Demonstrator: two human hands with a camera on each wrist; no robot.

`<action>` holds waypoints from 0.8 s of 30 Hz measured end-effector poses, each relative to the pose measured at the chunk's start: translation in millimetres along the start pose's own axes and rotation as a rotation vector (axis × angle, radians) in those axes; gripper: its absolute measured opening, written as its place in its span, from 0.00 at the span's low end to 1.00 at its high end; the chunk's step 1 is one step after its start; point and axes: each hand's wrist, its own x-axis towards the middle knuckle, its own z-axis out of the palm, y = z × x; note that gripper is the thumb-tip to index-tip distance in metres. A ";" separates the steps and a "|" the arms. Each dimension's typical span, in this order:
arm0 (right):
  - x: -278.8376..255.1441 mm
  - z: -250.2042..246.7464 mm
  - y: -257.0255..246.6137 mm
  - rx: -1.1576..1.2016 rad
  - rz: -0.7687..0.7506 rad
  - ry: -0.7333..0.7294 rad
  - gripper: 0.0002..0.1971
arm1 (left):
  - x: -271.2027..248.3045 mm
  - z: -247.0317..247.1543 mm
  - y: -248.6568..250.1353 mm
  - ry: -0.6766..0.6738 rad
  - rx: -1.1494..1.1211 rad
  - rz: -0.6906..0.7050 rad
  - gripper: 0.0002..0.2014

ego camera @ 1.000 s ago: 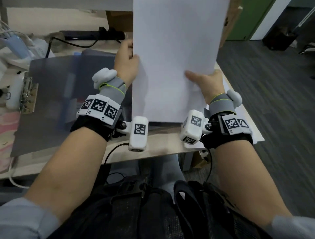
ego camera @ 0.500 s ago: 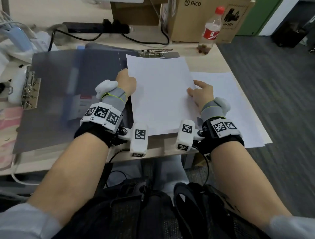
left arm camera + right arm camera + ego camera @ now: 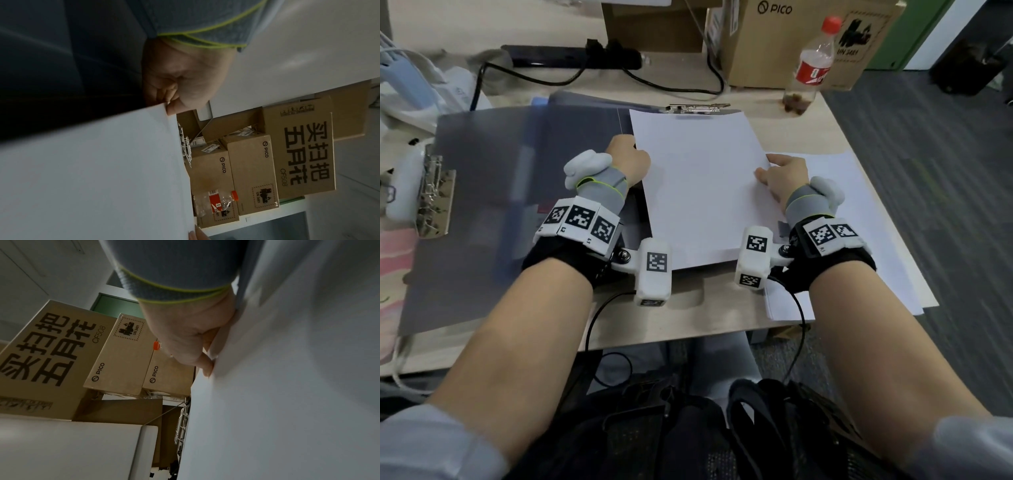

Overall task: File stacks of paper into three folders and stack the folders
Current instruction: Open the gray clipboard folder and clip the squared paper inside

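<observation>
L hand [image 3: 185, 81] pinches paper stack [image 3: 92, 170] edge; boxes [image 3: 257, 162] behind, prob. stacked.

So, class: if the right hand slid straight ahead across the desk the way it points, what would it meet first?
Probably the plastic bottle at the desk's far edge; the right hand, gripping the paper stack, points roughly there, though depth is unclear.

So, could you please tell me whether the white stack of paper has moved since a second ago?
Yes. The white stack of paper, upright then and hiding the cardboard box, now lies lower, its top edge at the metal folder clip.
</observation>
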 end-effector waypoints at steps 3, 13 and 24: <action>2.8 0.5 1.3 -0.073 0.013 -0.002 0.23 | -30.5 -8.5 21.6 -0.011 0.063 0.008 0.07; 15.5 -0.8 -5.8 -0.489 -0.041 -0.041 0.22 | -42.9 -18.2 35.0 0.014 0.406 0.069 0.10; 31.5 30.3 -35.3 -0.878 -0.101 -0.066 0.20 | -17.4 -8.5 57.4 -0.086 0.735 0.274 0.37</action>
